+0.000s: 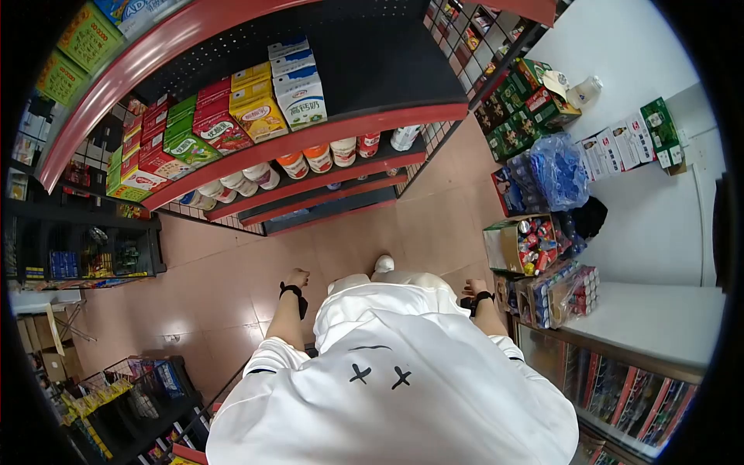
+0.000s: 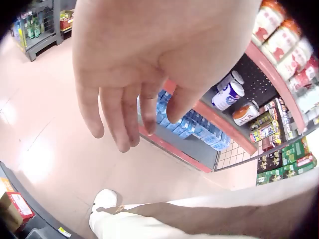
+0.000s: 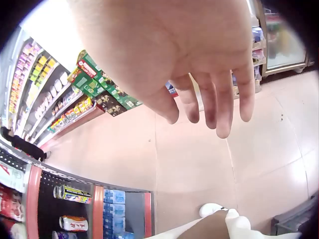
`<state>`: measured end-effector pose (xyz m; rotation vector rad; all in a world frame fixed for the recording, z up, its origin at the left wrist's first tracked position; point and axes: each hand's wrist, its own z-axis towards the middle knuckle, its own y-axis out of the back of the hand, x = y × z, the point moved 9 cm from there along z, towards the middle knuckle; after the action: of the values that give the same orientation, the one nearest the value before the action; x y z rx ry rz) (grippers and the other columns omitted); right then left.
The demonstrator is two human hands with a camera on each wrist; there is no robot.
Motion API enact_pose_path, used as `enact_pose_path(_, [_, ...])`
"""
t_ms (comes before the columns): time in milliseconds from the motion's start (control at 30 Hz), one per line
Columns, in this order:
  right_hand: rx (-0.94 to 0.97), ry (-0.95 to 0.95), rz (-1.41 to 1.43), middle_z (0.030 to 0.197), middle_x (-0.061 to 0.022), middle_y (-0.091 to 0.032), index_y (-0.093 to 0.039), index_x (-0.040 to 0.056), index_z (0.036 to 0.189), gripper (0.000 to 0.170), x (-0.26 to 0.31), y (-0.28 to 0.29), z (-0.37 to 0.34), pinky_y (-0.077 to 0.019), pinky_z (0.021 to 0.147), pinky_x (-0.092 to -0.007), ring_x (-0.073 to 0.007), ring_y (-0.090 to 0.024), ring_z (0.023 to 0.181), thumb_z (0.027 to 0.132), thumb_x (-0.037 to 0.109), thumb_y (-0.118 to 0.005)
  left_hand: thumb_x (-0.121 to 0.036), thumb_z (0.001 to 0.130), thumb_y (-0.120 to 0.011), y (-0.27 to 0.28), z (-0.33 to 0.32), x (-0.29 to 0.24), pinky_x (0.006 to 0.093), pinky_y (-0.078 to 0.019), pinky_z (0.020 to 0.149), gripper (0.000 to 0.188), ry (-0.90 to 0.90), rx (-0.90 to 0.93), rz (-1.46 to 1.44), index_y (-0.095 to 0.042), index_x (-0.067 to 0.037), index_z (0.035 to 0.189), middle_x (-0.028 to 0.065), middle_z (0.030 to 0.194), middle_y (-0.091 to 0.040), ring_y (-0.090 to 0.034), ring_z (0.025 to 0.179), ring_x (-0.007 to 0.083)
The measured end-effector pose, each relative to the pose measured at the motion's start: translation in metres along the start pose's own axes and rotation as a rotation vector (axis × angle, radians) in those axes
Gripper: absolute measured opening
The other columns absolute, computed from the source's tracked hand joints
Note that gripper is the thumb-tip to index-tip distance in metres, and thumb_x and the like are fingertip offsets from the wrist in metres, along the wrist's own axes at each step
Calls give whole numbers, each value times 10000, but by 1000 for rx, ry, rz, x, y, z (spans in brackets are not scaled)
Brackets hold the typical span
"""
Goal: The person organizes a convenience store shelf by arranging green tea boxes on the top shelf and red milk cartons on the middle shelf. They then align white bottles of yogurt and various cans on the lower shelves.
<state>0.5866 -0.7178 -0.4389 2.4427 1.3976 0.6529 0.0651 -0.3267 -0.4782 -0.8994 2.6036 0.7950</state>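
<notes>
My left hand (image 1: 297, 277) hangs beside my body over the tiled floor, holding nothing. In the left wrist view its fingers (image 2: 113, 112) droop loosely, with the red-edged shelf unit behind them. The right hand (image 1: 473, 287) hangs at my other side, near the stacked drinks, and it too holds nothing. Its relaxed fingers (image 3: 224, 107) point down over the floor in the right wrist view. Ahead stands the shelf unit with drink cartons (image 1: 301, 99) on its upper shelf and bottles (image 1: 317, 158) below.
Right of the walkway are an open box of cans (image 1: 536, 246), wrapped can packs (image 1: 572, 294), a blue plastic bag (image 1: 559, 172) and green cartons (image 1: 508, 108). A glass-front cabinet (image 1: 620, 387) stands at the lower right. Dark racks (image 1: 85, 248) line the left. A person (image 3: 24, 144) appears far off.
</notes>
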Motion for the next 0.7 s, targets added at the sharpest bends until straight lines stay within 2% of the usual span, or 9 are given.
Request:
enact_pose_path(67, [30,27,-75,984,-135,-651,-565,45,1149,353,20,-2,29,-466,678,-473,-268,-674,761,873,266,-573,-277,800,-648,-7,31,-35,396,-519,703,425,-148,-42,9,-590,34,1083,189,898,-671,-667,754,278])
enact_pose_path(167, [52,138,-250,966,-142,-652,-564,38,1138,356,78,-27,52,-487,673,-474,-271,-680,773,867,268,-586,-287,808,-654,3,5,-118,435,-500,801,625,-310,-195,47,-418,15,1302,255,1011,-637,-637,910,384])
enact_pose_path(267, [-191,685,-469,1045,-241,-637,-543,27,1181,437,178,-69,42,-496,805,-473,-398,-641,922,844,293,-626,-285,808,-675,14,16,-149,463,-457,916,769,-550,-537,-65,-283,3,1403,294,1184,-558,-540,1116,435])
enact_pose_path(300, [-206,763,-416,1071,-283,-619,-508,15,1219,499,212,-85,11,-476,864,-457,-446,-594,999,831,300,-638,-285,808,-675,12,9,-162,463,-457,916,769,-537,-542,-56,-283,3,1403,294,1184,-558,-540,1116,435])
enact_pose_path(400, [-272,1039,-384,1214,-268,-533,-444,19,1279,523,305,-131,-99,-440,933,-477,-422,-531,1110,847,244,-635,-292,813,-682,32,-52,-219,471,-438,953,781,-631,-688,-238,-278,13,1409,289,1320,-462,-480,1183,443])
enact_pose_path(467, [-299,1342,-349,1305,-235,-458,-438,22,1291,503,345,-161,-152,-412,983,-448,-399,-461,1197,867,225,-617,-305,827,-672,42,-82,-244,483,-393,1011,809,-551,-800,-14,-240,-11,1445,257,1443,-334,-397,1283,416])
enact_pose_path(567, [-272,1460,-415,1357,-209,-418,-416,18,1323,543,384,-200,-185,-361,1036,-466,-383,-406,1258,874,251,-614,-310,832,-663,47,-97,-278,494,-306,1084,845,-659,-930,360,-195,-9,1468,233,1502,-242,-290,1372,373])
enact_pose_path(633, [-452,1662,-570,1418,-210,-364,-351,30,1398,633,390,-224,-194,-322,1068,-509,-367,-365,1309,885,316,-589,-317,838,-654,48,-85,-280,499,-264,1104,850,-680,-920,449,-183,1,1470,223,1516,-216,-247,1396,357])
enact_pose_path(700, [-456,1698,-619,1444,-206,-333,-325,36,1418,671,395,-239,-187,-279,1090,-521,-360,-328,1338,884,348,-587,-324,843,-645,48,-65,-278,504,-222,1124,855,-708,-928,551,-171,10,1471,213,1530,-190,-204,1420,342])
